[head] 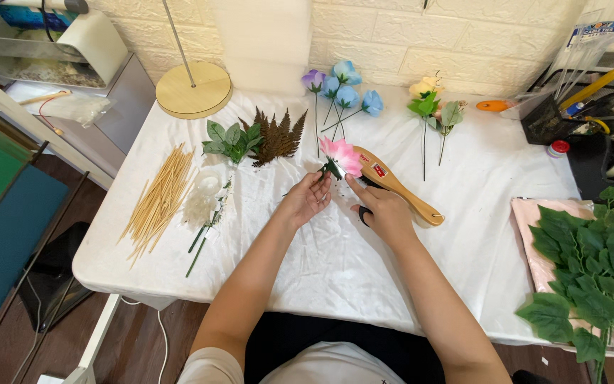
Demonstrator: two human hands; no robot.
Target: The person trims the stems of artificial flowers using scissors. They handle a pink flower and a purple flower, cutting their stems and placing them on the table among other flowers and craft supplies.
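Two hands: both on one pink flower (341,155).
Left hand (307,200): fingers pinch the stem.
Right hand (385,212): closed on scissors (364,213), fingertip touching the flower.
Table (321,256): white cloth.

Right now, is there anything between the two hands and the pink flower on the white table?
Nothing visible. The left hand already pinches the pink flower at its base, and the right hand's forefinger reaches up to it. The wooden-handled tool lies behind the right hand.

Bare cloth (364,263) before hands; wooden tool (399,188) rightward, skewers (158,199) leftward.
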